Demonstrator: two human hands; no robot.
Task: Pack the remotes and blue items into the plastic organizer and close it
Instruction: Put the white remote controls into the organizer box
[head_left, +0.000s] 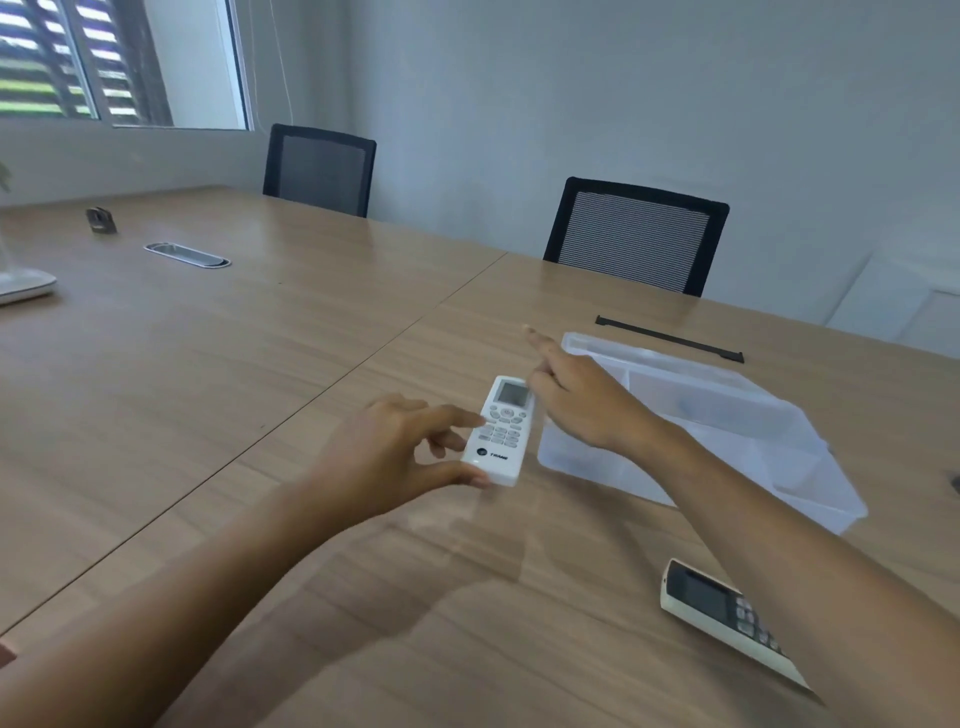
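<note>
A white remote (501, 431) with a small screen is held just above the wooden table, left of the clear plastic organizer (727, 415). My left hand (395, 452) pinches its near end between thumb and fingers. My right hand (582, 400) hovers beside the remote's far end and over the organizer's left edge, fingers spread and pointing away. The organizer stands without a lid on it and shows dividers inside. A second remote (727, 618), cream with a dark face, lies on the table near the front right, partly under my right forearm. No blue items are visible.
A thin black strip (670, 339) lies behind the organizer. Two black mesh chairs (636, 236) stand at the far side of the table. A metal cable grommet (187, 254), a small dark object (101, 220) and a white base (23, 286) sit at far left.
</note>
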